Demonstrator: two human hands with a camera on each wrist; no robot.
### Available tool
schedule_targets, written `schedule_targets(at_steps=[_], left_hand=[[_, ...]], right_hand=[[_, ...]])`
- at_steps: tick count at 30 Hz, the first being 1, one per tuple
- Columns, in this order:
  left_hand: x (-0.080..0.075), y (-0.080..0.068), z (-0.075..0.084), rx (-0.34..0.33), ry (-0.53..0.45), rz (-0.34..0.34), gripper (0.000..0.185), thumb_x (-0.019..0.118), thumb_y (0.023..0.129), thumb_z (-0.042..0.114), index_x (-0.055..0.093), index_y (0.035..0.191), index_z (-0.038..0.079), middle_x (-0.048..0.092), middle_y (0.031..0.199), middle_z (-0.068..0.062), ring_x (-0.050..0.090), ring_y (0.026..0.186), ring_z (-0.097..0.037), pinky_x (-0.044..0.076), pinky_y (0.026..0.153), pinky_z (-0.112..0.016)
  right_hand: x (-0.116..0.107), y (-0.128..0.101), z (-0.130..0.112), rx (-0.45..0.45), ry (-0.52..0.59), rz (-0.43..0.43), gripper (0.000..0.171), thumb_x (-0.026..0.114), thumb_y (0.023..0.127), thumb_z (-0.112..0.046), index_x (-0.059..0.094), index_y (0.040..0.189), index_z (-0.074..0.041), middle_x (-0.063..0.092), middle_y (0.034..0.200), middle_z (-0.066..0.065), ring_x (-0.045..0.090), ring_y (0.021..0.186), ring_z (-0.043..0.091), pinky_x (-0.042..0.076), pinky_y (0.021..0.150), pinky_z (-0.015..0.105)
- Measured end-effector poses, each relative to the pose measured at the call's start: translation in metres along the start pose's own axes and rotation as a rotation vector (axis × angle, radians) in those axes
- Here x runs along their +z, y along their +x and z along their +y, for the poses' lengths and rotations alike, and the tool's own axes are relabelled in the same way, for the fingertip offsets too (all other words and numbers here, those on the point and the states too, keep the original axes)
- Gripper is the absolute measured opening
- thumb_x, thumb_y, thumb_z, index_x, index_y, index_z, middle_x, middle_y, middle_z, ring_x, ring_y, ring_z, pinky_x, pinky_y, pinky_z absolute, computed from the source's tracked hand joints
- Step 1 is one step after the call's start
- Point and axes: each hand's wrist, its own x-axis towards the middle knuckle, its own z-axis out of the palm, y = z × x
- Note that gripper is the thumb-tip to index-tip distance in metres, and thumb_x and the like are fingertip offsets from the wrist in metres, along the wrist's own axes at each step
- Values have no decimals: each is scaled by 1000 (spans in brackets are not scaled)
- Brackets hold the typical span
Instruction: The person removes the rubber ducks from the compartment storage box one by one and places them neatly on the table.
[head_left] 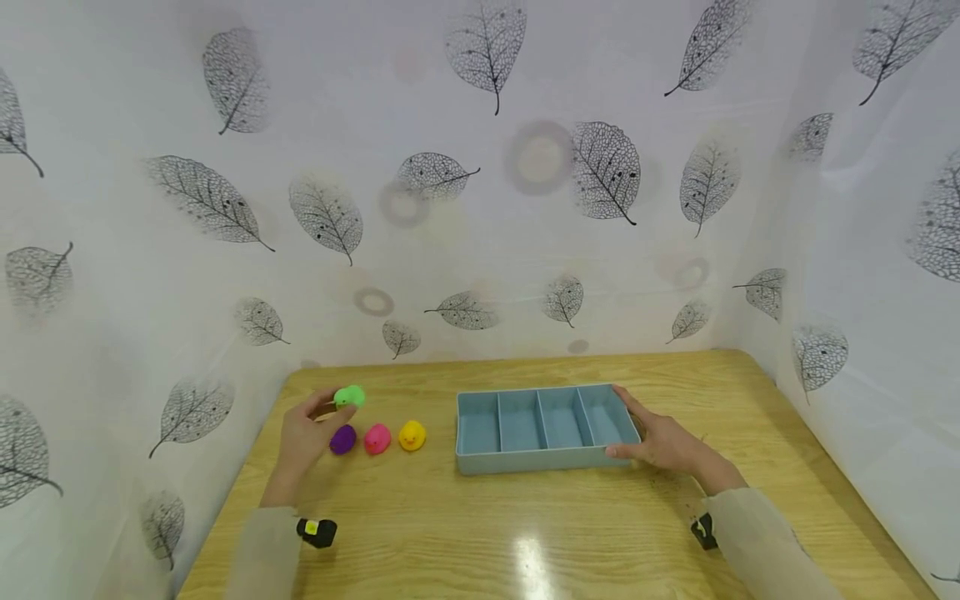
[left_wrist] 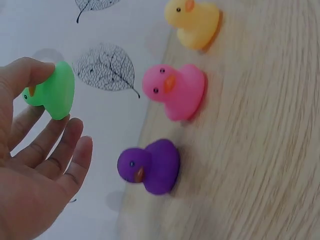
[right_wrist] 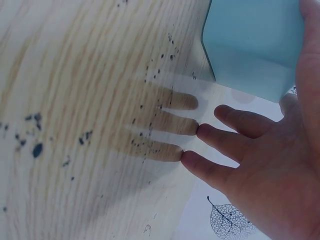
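- The left hand pinches a green duck between thumb and fingertips and holds it lifted off the wooden table; in the left wrist view the remaining fingers stay loosely spread below the toy.
- The green duck hangs just above and behind the purple duck, well to the left of the blue tray.
- The purple duck, a pink duck and a yellow duck stand in a short row on the table, just left of the tray, the yellow one nearest to it.
- The tray has four compartments side by side, all bare.
- The right hand rests against the tray's right end, fingers straight and relaxed, thumb at its front corner, grasping nothing.
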Motion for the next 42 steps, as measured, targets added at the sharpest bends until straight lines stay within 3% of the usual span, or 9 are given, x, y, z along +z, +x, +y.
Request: schedule_targets(at_steps=[6, 12, 16, 20, 23, 31, 39, 42], left_hand=[[-12, 0, -10, -58, 29, 18, 47, 80, 95, 22, 68, 136, 4, 71, 131, -12, 60, 95, 11, 55, 79, -12], [-21, -1, -23, -39, 83, 43, 44, 77, 97, 20, 68, 135, 1, 68, 136, -20, 57, 93, 14, 54, 79, -9], [-27, -3, -33, -45, 75, 48, 42, 77, 97, 18, 68, 135, 1, 67, 136, -19, 59, 93, 11, 54, 80, -9], [-36, -7, -41, -109, 105, 23, 48, 75, 99, 22, 64, 140, 1, 63, 142, -24, 56, 91, 15, 53, 77, -11], [-41, -10, -47, -145, 146, 14, 51, 74, 100, 25, 62, 142, 0, 62, 144, -27, 54, 87, 18, 51, 77, -10], [-45, -18, -56, -259, 178, -4, 53, 73, 99, 30, 62, 143, 3, 64, 139, -24, 57, 96, -1, 51, 76, -17], [-48, -20, -65, -258, 192, -69, 55, 73, 100, 32, 60, 144, 1, 63, 139, -26, 59, 107, -18, 52, 79, -22], [-49, -20, -68, -239, 217, -83, 55, 73, 100, 31, 61, 142, -1, 64, 139, -27, 59, 108, -18, 50, 80, -21]], right_hand=[[0, -1, -1, 4, -5, 2, 116, 77, 93, -54, -6, 170, -32, 33, 160, 43, 62, 124, 55, 55, 95, 64], [0, -1, 0, 7, -13, 4, 116, 77, 92, -54, -7, 170, -32, 34, 160, 43, 66, 120, 52, 56, 93, 62], [1, -1, 0, 9, -16, 1, 116, 77, 92, -54, -7, 170, -32, 35, 158, 43, 70, 112, 43, 57, 90, 59], [0, -1, -1, 14, -2, -8, 117, 77, 92, -54, -7, 170, -32, 41, 154, 44, 71, 94, 28, 56, 85, 51], [-1, 0, -1, 14, 2, -8, 116, 77, 92, -53, -7, 170, -33, 41, 154, 44, 70, 90, 23, 56, 84, 50], [0, 1, 3, 9, 0, -3, 116, 77, 92, -53, -7, 170, -34, 32, 160, 43, 71, 109, 38, 57, 89, 56], [1, 0, 1, 4, 5, 2, 115, 77, 93, -53, -6, 170, -34, 30, 162, 41, 69, 117, 46, 57, 91, 57], [0, 0, 0, 0, -1, 6, 115, 77, 93, -53, -6, 170, -33, 31, 161, 42, 67, 119, 50, 57, 92, 59]])
